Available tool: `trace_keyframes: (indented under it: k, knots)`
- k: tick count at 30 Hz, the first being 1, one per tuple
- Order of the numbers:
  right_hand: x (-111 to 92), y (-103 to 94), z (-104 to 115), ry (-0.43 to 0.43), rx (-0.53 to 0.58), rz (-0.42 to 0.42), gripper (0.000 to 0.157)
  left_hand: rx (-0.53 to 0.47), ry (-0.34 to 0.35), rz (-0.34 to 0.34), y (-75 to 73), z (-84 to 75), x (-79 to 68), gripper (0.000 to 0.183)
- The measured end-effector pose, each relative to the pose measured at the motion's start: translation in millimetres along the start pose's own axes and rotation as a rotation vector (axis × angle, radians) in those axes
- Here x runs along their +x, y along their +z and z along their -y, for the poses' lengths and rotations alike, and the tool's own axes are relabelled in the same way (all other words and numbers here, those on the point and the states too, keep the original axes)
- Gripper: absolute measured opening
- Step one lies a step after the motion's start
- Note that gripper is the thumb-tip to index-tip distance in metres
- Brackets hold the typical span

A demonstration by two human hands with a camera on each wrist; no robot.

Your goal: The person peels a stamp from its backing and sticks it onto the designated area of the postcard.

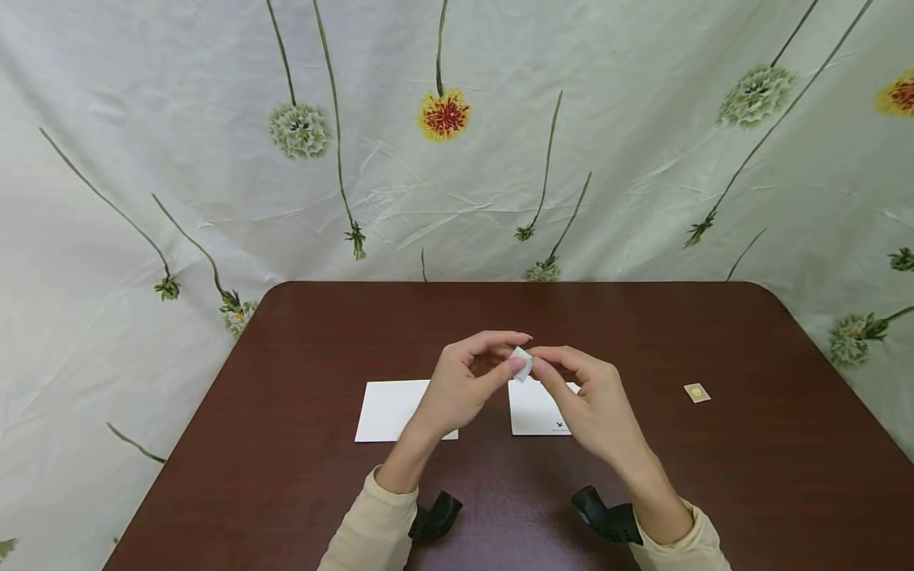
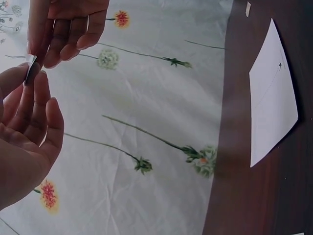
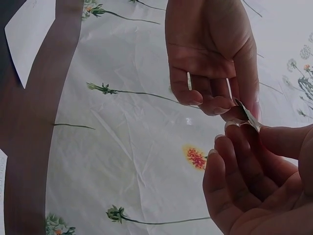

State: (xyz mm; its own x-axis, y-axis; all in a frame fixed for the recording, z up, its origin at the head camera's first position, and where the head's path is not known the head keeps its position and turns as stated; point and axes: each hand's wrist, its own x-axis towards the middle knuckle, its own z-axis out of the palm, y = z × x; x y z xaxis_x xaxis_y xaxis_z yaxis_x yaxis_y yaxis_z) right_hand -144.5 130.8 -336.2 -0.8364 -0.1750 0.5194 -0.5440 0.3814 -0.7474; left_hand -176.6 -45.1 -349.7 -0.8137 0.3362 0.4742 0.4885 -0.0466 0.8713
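A small white square piece [image 1: 524, 365], too small to identify, is held up above the table between both hands. My left hand [image 1: 460, 390] pinches it between thumb and forefinger. From the other side, my right hand [image 1: 594, 398] pinches its edge with thumb and forefinger. Edge-on in the left wrist view, the piece [image 2: 30, 67] looks thin and slightly bent; in the right wrist view it shows as a thin sliver [image 3: 250, 118]. Below the hands lie two white cards, one at left [image 1: 389, 411] and one at right [image 1: 535, 411] with a small dark print, each partly covered.
A small beige square [image 1: 697, 392] with a round yellowish centre lies on the right of the dark brown table [image 1: 250, 476]. Behind the table's far edge hangs a pale flowered cloth [image 1: 228, 95]. Black wrist mounts [image 1: 435, 517] sit by the sleeves.
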Motion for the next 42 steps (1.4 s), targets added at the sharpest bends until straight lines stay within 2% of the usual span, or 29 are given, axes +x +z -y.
trace_keyframes:
  k: [6, 14, 19, 23, 27, 32, 36, 42]
  knots:
    - [0, 0.4, -2, 0.013, 0.004, -0.004, 0.011, 0.033, 0.038, -0.018, 2.4, 1.3, 0.6, 0.031]
    - [1, 0.7, -2, 0.041, 0.006, -0.037, 0.011, 0.151, 0.121, -0.137, 8.6, 5.9, 1.2, 0.032]
    - [1, 1.9, -2, 0.046, 0.029, -0.046, 0.011, 0.325, 0.194, -0.229, 10.4, 8.3, 1.2, 0.019]
    - [2, 3.6, -3, 0.019, 0.005, -0.065, 0.012, 0.503, 0.246, -0.261, 11.5, 5.6, 0.4, 0.011]
    - [2, 6.6, -7, -0.050, -0.079, -0.099, 0.012, 0.654, 0.238, -0.253, 13.3, 0.9, -0.9, 0.007]
    - [3, 13.4, -12, -0.208, -0.305, -0.148, 0.013, 0.739, 0.178, -0.199, 14.8, -1.3, -2.7, 0.003]
    - [1, 18.4, -14, -0.289, -0.442, -0.184, 0.017, 0.740, 0.141, -0.169, 15.2, -2.2, -3.0, 0.004]
    - [1, 22.2, -15, -0.323, -0.473, -0.208, 0.020, 0.652, 0.081, -0.138, 14.9, -3.0, -4.1, 0.008]
